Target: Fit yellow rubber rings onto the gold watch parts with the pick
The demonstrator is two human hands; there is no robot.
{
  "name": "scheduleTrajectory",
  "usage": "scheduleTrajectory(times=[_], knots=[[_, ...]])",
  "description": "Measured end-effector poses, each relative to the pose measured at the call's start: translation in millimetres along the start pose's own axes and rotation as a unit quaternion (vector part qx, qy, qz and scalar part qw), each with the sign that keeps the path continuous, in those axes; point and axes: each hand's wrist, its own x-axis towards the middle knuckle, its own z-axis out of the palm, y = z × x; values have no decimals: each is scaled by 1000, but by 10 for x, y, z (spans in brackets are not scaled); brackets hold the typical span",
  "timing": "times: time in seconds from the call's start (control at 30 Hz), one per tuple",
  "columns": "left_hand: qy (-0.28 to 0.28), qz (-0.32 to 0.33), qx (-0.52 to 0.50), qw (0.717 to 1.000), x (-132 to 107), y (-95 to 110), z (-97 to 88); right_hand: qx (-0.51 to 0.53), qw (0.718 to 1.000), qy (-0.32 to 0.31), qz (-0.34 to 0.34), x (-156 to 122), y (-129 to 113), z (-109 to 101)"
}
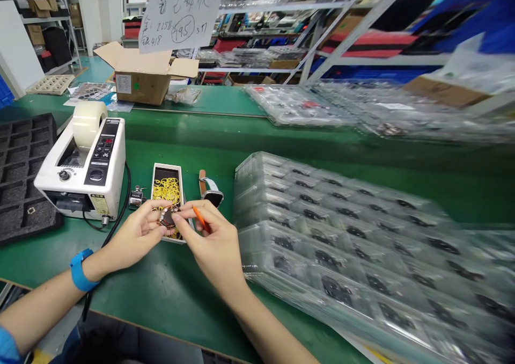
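Observation:
Between both my hands is a small round dark part (167,217) with a copper-coloured rim and pale spots along its edge. My left hand (142,227) grips it from the left with thumb and fingers. From the right, my right hand (209,232) pinches it, and an orange pointed tool (201,219) sticks out between its fingers; its exact kind is unclear. Under the hands sits a white open box (181,176) of yellow rubber-band-like loops (166,189). A wristwatch (212,194) lies just behind my right hand, and a metal tally counter (137,197) stands beside the box.
A white tape dispenser (110,160) stands at left, its cable (120,213) running toward the table front. Beyond it lies a black foam tray (24,165). Stacked clear plastic trays (257,246) holding dark parts fill the right. An open cardboard box (140,85) stands behind, under a hanging paper (181,15).

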Motion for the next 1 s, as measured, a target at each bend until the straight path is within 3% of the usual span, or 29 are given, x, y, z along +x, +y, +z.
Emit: scheduleTrajectory(times=[0.3,0.57,0.67,0.77,0.9,1.0], knots=[[4,13,-18,1000,19,-12,14,-47,998,19,-32,-36,-25,41],[95,18,-44,994,54,-16,86,-87,988,57,-113,-108,23,119],[105,13,-43,993,52,-1,100,-88,990,67,-83,-100,31,126],[99,10,-27,995,43,-13,87,-76,996,2,-47,-55,12,92],[80,3,91,993,26,-21,27,-67,992,-99,-50,1,3,28],[76,32,291,953,14,40,-20,-95,987,-103,-84,9,19,0]])
